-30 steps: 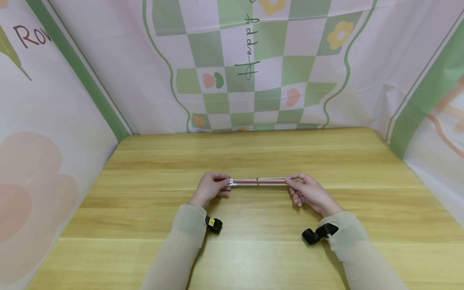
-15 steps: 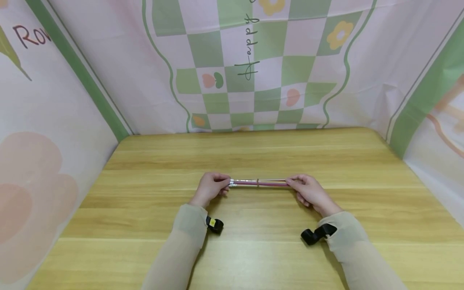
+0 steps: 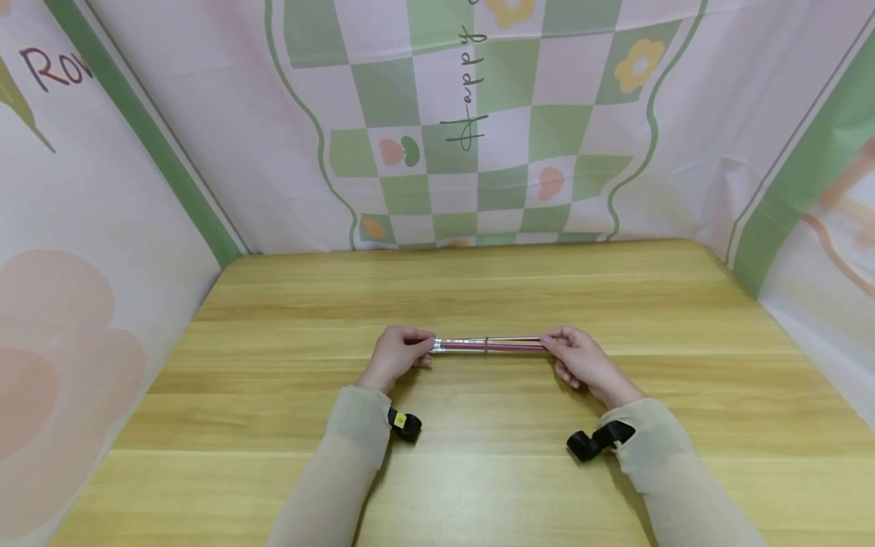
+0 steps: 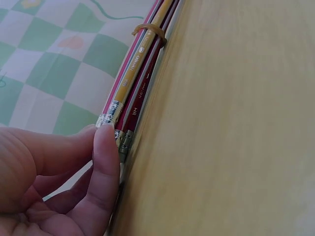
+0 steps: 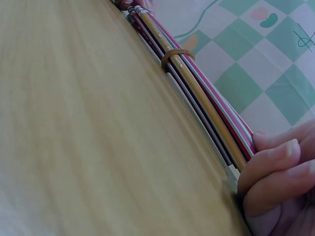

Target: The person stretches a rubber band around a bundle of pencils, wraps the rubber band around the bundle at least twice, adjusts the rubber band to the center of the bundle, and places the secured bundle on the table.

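A bundle of several pencils [image 3: 506, 346], yellow, dark red, pink and white, stretches crosswise between both hands. Around its middle runs a brown rubber band [image 4: 150, 31]. My left hand [image 3: 399, 354] pinches the left end between thumb and fingers, right at the metal eraser ferrules [image 4: 114, 116]. At the other end my right hand [image 3: 579, 362] holds the pencils, thumb on the near side; its fingers [image 5: 269, 169] are curled and cover the pencil tips. Both wrist views show the bundle just above or on the table; I cannot tell whether it touches.
The wooden table [image 3: 478, 456] spreads under both arms. Behind it hangs a cloth backdrop [image 3: 451, 182] with green and white checks, and printed cloth walls flank both sides. A black wrist camera [image 3: 405, 425] is strapped to the left wrist, another camera [image 3: 588, 444] to the right.
The pencils have turned slightly within the hands, so the dark red ones show more from above. The right hand's lower fingers have curled in further. Both hands otherwise stay in place.
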`<state>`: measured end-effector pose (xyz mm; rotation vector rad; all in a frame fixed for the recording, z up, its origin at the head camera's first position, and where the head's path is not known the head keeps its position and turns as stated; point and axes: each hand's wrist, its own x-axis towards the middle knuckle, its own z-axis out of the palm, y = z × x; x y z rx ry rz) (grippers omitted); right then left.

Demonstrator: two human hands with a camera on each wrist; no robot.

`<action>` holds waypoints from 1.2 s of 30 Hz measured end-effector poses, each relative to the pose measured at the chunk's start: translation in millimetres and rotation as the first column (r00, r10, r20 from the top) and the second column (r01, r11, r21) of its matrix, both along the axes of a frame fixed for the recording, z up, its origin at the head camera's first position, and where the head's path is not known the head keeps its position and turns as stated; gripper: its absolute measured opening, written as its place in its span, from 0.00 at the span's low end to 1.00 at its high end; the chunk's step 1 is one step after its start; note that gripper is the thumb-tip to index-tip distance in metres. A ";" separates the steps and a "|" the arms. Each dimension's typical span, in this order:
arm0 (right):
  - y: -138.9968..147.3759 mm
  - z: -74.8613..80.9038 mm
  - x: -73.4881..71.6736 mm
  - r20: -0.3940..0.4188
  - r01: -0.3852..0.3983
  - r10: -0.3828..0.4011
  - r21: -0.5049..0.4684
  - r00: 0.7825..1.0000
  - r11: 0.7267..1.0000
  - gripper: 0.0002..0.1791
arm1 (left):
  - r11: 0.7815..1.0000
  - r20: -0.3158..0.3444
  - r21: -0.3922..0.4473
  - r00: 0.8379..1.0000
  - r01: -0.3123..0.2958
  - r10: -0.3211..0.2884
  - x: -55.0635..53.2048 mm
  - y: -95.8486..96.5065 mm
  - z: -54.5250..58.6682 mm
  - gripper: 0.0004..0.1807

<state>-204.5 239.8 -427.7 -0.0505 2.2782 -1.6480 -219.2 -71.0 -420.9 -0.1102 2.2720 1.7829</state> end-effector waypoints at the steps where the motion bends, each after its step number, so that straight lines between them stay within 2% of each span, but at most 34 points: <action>1: -0.2 -0.1 -0.3 0.000 0.000 0.000 -0.001 1.000 1.000 0.25 | 1.000 0.001 0.001 1.000 0.001 -0.001 -0.3 -0.2 -0.1 0.11; 12: 1.0 -0.9 -1.6 0.015 0.065 -0.064 -0.019 0.998 0.998 0.29 | 0.997 0.044 0.072 0.999 -0.006 0.002 -4.1 -0.1 -1.1 0.12; 18: 3.8 0.8 0.0 0.023 0.072 -0.071 -0.041 0.997 0.997 0.30 | 0.997 0.059 0.082 0.998 0.000 -0.005 -4.4 -1.5 -0.8 0.13; 22: 4.5 5.3 0.1 0.016 0.098 -0.097 -0.088 0.995 0.991 0.30 | 0.998 0.051 0.065 0.999 -0.005 0.002 -4.1 -3.2 2.6 0.14; 26: 6.9 14.2 -1.0 0.010 0.187 -0.188 -0.176 0.982 0.967 0.25 | 0.999 0.013 0.029 1.000 -0.026 0.025 -5.0 -6.0 9.9 0.15; 30: 11.6 28.3 -4.3 -0.030 0.270 -0.288 -0.267 0.957 0.925 0.11 | 0.999 -0.060 -0.044 0.998 -0.012 0.010 -7.0 -9.9 23.7 0.17; 33: 15.0 39.7 -6.1 -0.080 0.284 -0.327 -0.333 0.942 0.899 0.04 | 0.995 -0.106 -0.103 0.994 0.015 -0.025 -7.9 -14.7 35.8 0.20; 36: 16.6 51.6 -8.1 -0.139 0.272 -0.353 -0.406 0.925 0.872 0.03 | 0.990 -0.159 -0.136 0.986 0.023 -0.045 -9.3 -20.6 46.6 0.21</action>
